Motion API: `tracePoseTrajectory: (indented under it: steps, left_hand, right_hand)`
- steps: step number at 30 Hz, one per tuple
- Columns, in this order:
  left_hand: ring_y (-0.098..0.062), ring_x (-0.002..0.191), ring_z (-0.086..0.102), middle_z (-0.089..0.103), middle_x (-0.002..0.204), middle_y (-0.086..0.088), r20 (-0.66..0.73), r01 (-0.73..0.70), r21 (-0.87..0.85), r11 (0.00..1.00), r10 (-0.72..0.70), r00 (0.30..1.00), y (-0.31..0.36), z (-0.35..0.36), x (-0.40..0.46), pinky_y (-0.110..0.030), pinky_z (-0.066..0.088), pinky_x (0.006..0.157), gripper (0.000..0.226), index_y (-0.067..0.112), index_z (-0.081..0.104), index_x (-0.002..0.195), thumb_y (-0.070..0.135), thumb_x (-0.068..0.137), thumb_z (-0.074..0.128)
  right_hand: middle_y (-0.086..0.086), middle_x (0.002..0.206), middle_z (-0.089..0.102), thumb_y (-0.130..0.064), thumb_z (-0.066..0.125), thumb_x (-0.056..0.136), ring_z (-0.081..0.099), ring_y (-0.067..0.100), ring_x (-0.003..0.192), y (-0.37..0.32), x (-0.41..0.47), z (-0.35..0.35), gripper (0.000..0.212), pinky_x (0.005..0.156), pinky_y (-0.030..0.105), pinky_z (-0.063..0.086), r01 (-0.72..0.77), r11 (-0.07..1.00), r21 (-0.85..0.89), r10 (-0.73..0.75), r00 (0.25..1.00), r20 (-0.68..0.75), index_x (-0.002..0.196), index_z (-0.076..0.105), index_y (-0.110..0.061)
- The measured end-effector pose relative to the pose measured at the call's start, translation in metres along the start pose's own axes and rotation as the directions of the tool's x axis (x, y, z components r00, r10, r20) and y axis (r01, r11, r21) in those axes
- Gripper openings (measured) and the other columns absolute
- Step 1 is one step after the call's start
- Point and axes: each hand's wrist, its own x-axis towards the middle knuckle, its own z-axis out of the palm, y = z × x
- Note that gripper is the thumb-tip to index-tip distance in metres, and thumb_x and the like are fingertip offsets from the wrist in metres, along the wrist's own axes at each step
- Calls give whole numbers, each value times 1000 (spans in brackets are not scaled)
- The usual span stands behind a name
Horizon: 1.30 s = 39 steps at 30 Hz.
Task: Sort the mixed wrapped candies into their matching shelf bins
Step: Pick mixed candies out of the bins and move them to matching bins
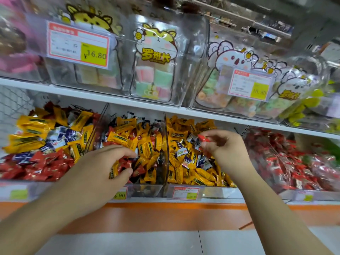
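Clear bins of wrapped candies line the lower shelf. My left hand [104, 168] reaches into the middle bin [147, 190], its thumb and fingers curled round a red candy [127, 162] among yellow ones [145, 148]. Above the bin to the right [217, 191], which holds mostly yellow candies with some blue-white ones [185, 159], my right hand [223, 147] pinches a small red candy [203, 138]. The far-left bin [36, 144] mixes yellow, red and blue wrappers. A bin of red candies [287, 162] lies at the right.
The upper white shelf [110, 97] carries clear tubs of bagged soft sweets [154, 70] with price tags [77, 44]. Price labels [185, 193] front the lower bins. An orange strip [165, 214] runs under the shelf, with pale floor tiles below.
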Motion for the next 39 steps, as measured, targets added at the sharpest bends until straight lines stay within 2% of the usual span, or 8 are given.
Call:
tracePoseTrajectory:
  steps: [2, 9, 13, 22, 29, 31, 35, 39]
  left_hand:
    - [33, 106, 39, 48, 117, 46, -10, 27, -35, 999, -27, 1000, 2, -6, -6, -4, 36, 85, 33, 54, 57, 125, 44, 95, 66]
    - [6, 99, 68, 73, 103, 22, -11, 144, -430, 891, -164, 986, 9, -7, -9, -25, 58, 89, 30, 39, 69, 112, 44, 85, 80]
    - [-3, 86, 75, 79, 91, 13, 5, 226, -569, 790, -272, 962, 4, -19, -12, -34, 63, 84, 23, 29, 71, 104, 23, 86, 84]
    - [-3, 69, 74, 76, 78, 15, -7, 355, -406, 842, -392, 920, -43, -54, -24, -34, 64, 73, 12, 30, 75, 90, 19, 88, 78]
    - [-8, 77, 73, 76, 85, 13, -146, 363, -331, 871, -428, 892, -74, -74, -23, -42, 62, 75, 18, 36, 73, 89, 27, 99, 61]
    - [-9, 76, 72, 75, 83, 13, -216, 359, -276, 891, -422, 881, -76, -83, -26, -42, 61, 74, 18, 35, 72, 90, 31, 101, 58]
    - [-4, 82, 65, 69, 100, 15, -289, 384, -114, 916, -400, 870, -90, -90, -30, -21, 49, 64, 17, 35, 70, 108, 27, 102, 57]
    - [-9, 85, 68, 72, 94, 10, -193, 343, -77, 936, -352, 916, -92, -78, -45, -32, 57, 75, 17, 35, 68, 110, 25, 99, 59]
  right_hand:
    - [5, 78, 77, 6, 73, 89, 74, 16, 69, -24, -14, 18, 22, 62, 20, 56, 20, 987, 160, -37, 994, 104, 101, 77, -13]
    - [-3, 86, 78, 2, 78, 86, 74, 14, 79, -77, -60, 89, 22, 70, 21, 59, 68, 950, 306, -154, 951, 267, 98, 79, -16]
    - [-6, 91, 79, 0, 80, 85, 75, 15, 90, -87, -69, 121, 26, 82, 37, 63, 85, 950, 299, -166, 952, 258, 95, 81, -24]
    - [-9, 86, 78, -5, 78, 89, 74, 11, 83, -104, -76, 168, 24, 76, 34, 64, 39, 967, 251, -115, 948, 298, 97, 80, -27]
    - [-15, 85, 68, -18, 81, 87, 62, 3, 84, -106, -72, 188, 21, 72, 13, 51, 262, 965, -13, -252, 941, 225, 101, 73, -32]
    - [-19, 94, 69, -23, 80, 89, 61, 0, 89, -112, -72, 199, 25, 74, 11, 49, 348, 936, -55, -320, 905, 281, 111, 73, -33]
    - [-20, 139, 60, -28, 77, 92, 51, -1, 128, -121, -72, 212, 57, 108, 20, 41, 474, 872, -125, -393, 829, 397, 144, 55, -39]
    - [-15, 115, 68, -16, 68, 95, 59, 0, 102, -99, -98, 195, 38, 86, 7, 45, 472, 877, -92, -395, 815, 425, 130, 67, -30]
